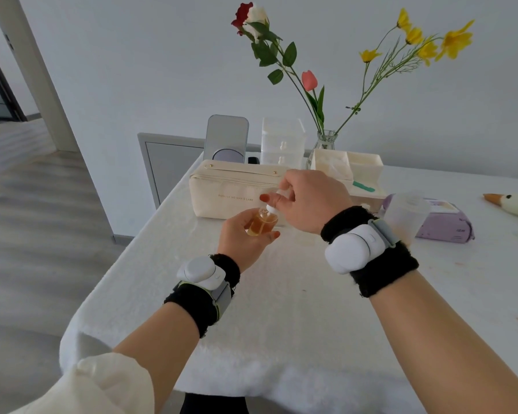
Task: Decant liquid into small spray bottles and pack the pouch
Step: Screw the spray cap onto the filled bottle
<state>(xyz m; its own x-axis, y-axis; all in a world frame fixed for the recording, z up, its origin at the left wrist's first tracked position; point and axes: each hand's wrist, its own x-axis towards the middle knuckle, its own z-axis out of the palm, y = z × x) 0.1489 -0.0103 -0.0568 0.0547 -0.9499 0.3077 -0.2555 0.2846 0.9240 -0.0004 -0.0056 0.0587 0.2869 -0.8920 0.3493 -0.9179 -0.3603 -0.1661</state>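
My left hand (243, 237) holds a small clear bottle of amber liquid (260, 224) above the white table (281, 309). My right hand (308, 198) pinches the bottle's white spray top (272, 208) from above, thumb and fingers closed around it. Just behind both hands stands the cream zip pouch (231, 192), closed, with small lettering on its front. Part of the spray top is hidden under my right fingers.
Behind the pouch stand a mirror (226, 137), a clear drawer box (283, 143), a cream organiser tray (346, 165) and a glass vase of flowers (326, 140). A purple wipes pack (444, 222) and a plush goose (512, 204) lie at the right.
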